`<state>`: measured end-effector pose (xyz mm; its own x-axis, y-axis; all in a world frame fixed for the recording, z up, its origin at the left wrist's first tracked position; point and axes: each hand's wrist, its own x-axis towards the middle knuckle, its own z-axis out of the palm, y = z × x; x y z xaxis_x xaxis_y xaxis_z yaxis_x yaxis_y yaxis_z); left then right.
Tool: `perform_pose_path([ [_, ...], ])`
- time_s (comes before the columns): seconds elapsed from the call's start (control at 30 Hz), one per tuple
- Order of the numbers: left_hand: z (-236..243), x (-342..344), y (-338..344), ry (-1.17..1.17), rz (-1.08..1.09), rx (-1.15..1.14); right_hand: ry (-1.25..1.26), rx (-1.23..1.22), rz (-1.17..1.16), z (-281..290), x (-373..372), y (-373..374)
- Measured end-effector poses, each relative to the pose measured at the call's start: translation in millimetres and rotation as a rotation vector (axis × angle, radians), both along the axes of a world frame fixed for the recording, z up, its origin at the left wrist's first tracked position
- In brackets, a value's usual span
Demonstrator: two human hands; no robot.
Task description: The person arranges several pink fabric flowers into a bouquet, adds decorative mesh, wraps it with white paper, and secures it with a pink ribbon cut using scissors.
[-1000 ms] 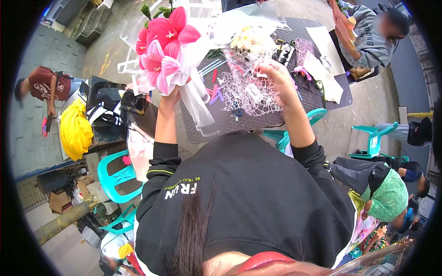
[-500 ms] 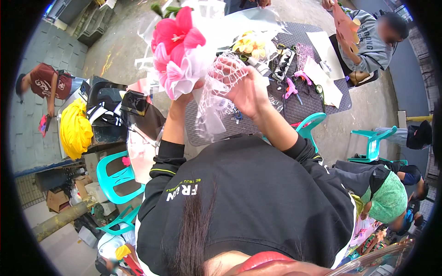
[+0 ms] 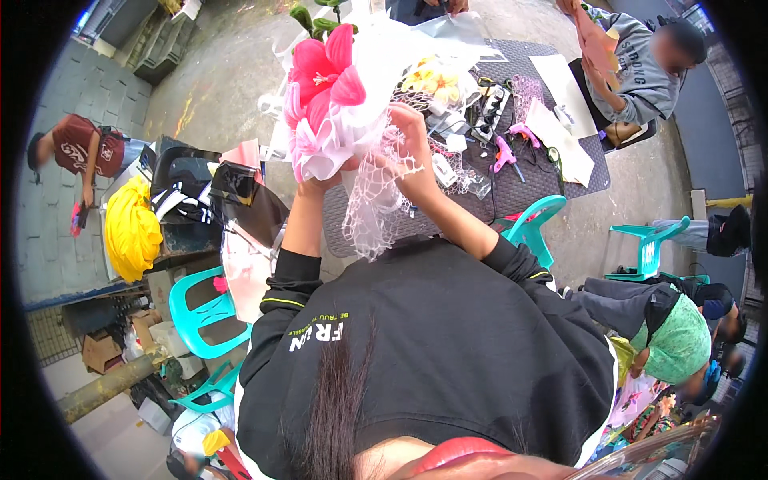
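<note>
At the left, our left hand [image 3: 320, 180] grips the pink flower bouquet [image 3: 324, 88] from below, fingers wrapped tight around the gathered white wrapping at its base, so the bouquet's long axis runs from the fist up and away from us, blooms toward the far edge of the table [image 3: 512, 192]. Just to the right, touching the bouquet's side, hangs a white net mesh [image 3: 376, 200], draping down from the wrap toward our chest. Our right hand [image 3: 416, 148] pinches the mesh's upper part between thumb and fingertips and presses it against the wrapping. The right hand is the nearer one to the mesh; the bouquet lies just left of it. Farther right on the table lies a pink glue gun [image 3: 506, 154].
</note>
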<state>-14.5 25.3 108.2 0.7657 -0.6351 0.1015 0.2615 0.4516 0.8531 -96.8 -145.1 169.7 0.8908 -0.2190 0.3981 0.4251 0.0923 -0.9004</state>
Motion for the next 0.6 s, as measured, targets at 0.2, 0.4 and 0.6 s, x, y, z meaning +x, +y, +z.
perform_pose_path([
  [0.2,13,-2,0,-0.396,0.206,0.385,-0.164,-0.003,-0.053,2,-1,2],
  [0.4,19,-2,-4,-0.173,0.104,0.17,-0.282,0.072,-0.005,2,-1,0],
  [0.6,-1,0,1,-0.26,0.118,0.224,-0.344,0.066,-0.069,8,-4,0],
])
